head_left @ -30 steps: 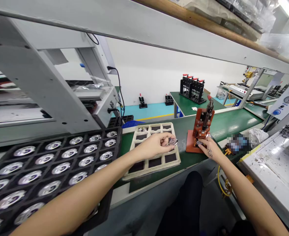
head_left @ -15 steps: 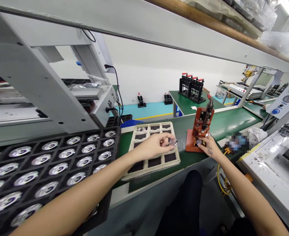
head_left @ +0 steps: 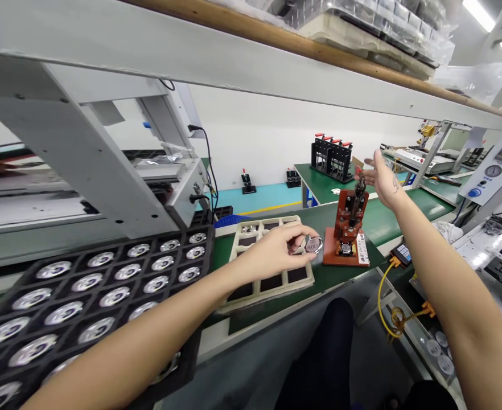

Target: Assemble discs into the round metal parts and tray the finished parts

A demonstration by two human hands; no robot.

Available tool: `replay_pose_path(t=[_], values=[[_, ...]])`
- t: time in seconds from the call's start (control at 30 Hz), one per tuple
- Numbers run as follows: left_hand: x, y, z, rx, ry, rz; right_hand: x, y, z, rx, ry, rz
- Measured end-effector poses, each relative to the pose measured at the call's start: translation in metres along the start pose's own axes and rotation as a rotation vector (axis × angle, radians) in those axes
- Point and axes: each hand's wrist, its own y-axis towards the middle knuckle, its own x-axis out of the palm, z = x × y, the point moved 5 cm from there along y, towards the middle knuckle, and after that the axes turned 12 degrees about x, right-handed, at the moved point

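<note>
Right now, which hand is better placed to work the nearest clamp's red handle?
Probably your right hand: it's open beside that red handle, while your left hand holds a round metal part.

Your single camera sits at head height, facing forward and down across the green bench [head_left: 374, 222]. Your left hand [head_left: 286, 250] and right hand [head_left: 384, 177] are near it, the black tray [head_left: 210, 242] nearer still at lower left. A grey beam [head_left: 242, 62] crosses above; the white wall [head_left: 251, 128] stands well beyond. The far-left edge looks too blurred to read surely.
</note>
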Motion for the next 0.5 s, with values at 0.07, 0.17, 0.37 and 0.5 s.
replay_pose_path(t=[0.07,0.17,0.37,0.5], values=[[0.003,0.001,0.006,0.05,0.012,0.008,0.007,-0.02,-0.026,-0.085,0.099,-0.009],[0.003,-0.005,0.005,0.097,0.035,0.015,0.009,-0.082,-0.044,-0.318,0.028,0.056],[0.009,-0.01,-0.006,0.067,-0.023,-0.001,0.022,-0.163,-0.001,-0.565,-0.202,0.134],[0.028,-0.005,0.009,0.079,-0.044,-0.018,0.028,-0.171,0.015,-0.523,-0.222,0.077]])
